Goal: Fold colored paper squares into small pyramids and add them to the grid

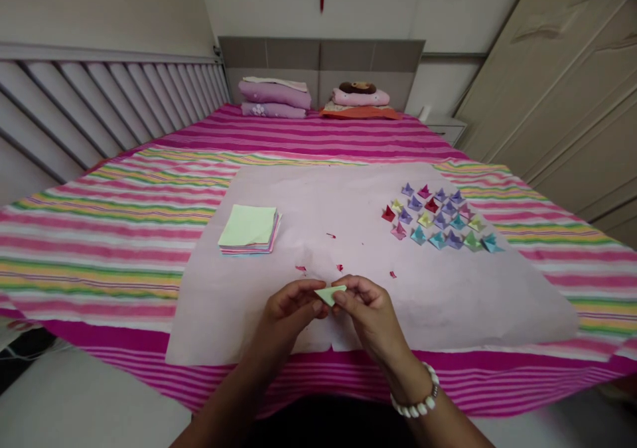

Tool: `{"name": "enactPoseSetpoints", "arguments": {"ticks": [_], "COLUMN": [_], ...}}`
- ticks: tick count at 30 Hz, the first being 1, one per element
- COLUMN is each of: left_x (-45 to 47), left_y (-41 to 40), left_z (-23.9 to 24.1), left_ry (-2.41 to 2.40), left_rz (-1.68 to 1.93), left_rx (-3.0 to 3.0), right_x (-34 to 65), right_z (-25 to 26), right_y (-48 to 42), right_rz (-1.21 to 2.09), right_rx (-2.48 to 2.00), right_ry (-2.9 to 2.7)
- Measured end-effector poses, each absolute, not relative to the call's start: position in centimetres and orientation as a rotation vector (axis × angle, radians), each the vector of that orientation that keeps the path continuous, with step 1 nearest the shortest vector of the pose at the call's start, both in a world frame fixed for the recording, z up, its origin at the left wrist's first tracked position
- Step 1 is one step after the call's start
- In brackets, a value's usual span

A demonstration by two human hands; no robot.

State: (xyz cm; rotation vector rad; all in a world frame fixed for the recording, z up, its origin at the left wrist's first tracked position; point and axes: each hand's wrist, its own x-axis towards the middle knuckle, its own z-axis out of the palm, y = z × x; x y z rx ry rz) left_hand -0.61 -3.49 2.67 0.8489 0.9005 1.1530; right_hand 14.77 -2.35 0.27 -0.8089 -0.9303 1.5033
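Observation:
Between my two hands, just above the near part of a large pale sheet [318, 196], is a small folded piece of light green paper [329, 295]. My left hand [293, 308] pinches its left end, thumb and fingertips together. On the right end, my right hand [365, 305] has its thumb pressed over the paper, with fingers curled behind. The fingertips hide part of the folds. Left of my hands lies a stack of square coloured paper [249, 225], pale green on top. Several small folded paper pieces [439, 220] in many colours sit in rows at the right.
Small red scraps [340, 267] lie on the sheet beyond my hands. The sheet rests on a striped bedspread [124, 222]. Folded bedding [275, 97] and a brown plush toy [357, 87] are at the headboard [318, 56]. A slatted rail [124, 106] runs along the left.

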Motion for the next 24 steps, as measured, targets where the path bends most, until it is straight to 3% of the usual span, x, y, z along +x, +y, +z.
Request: {"name": "enactPoseSetpoints", "arguments": {"ticks": [24], "left_x": [-0.8], "left_y": [-4.1], "left_z": [2.6], "left_ry": [0.985], "left_rz": [1.212], "left_rx": [0.997], "right_x": [15.4], "right_z": [1.2], "right_y": [-3.3], "right_rz": [1.413], "right_rx": [-0.689], "right_ry": [-1.137]}}
